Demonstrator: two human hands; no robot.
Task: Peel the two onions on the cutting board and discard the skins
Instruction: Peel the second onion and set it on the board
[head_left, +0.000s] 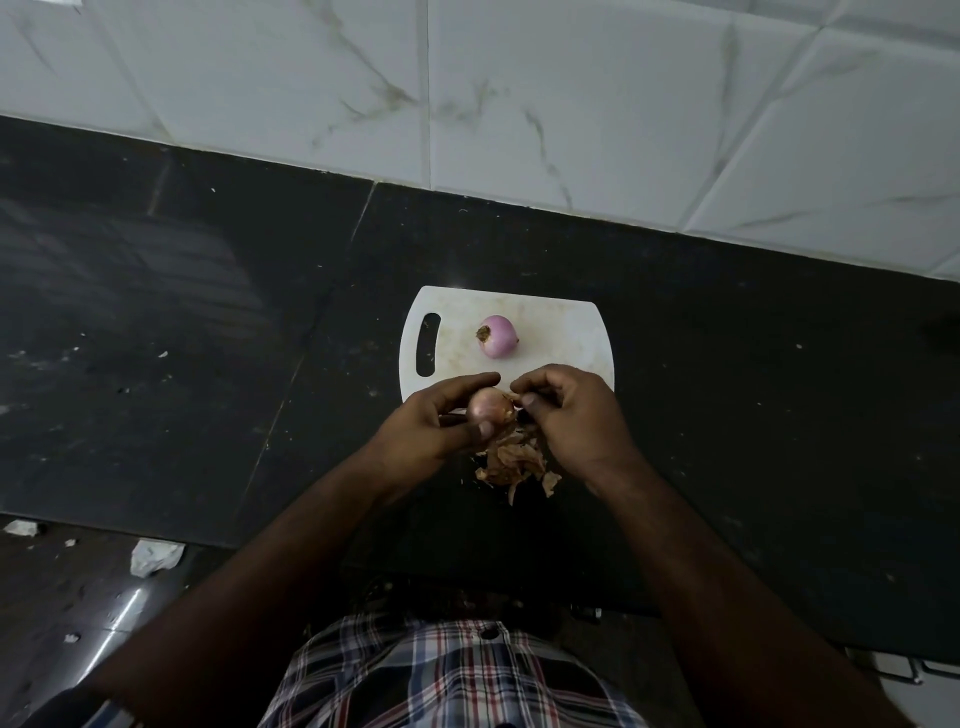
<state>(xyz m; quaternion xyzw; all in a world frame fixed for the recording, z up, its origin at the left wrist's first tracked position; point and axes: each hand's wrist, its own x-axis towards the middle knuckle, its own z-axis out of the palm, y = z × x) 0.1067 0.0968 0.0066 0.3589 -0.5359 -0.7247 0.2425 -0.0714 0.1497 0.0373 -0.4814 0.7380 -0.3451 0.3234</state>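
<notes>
A white cutting board (561, 332) with a handle slot lies on the dark counter. On it sits a pale purple peeled onion (497, 336). Just in front of the board's near edge, my left hand (431, 426) grips a second onion (488, 408) that still shows brownish skin. My right hand (571, 415) pinches at the skin on that onion's right side with thumb and fingertips. A heap of dry brown onion skins (517, 462) lies on the counter below and between my hands.
The black stone counter (208, 338) runs wide to both sides, backed by a white marbled tile wall (519, 104). Crumpled white scraps (153, 556) lie on the dark floor at lower left. A metal handle (893, 670) shows at lower right.
</notes>
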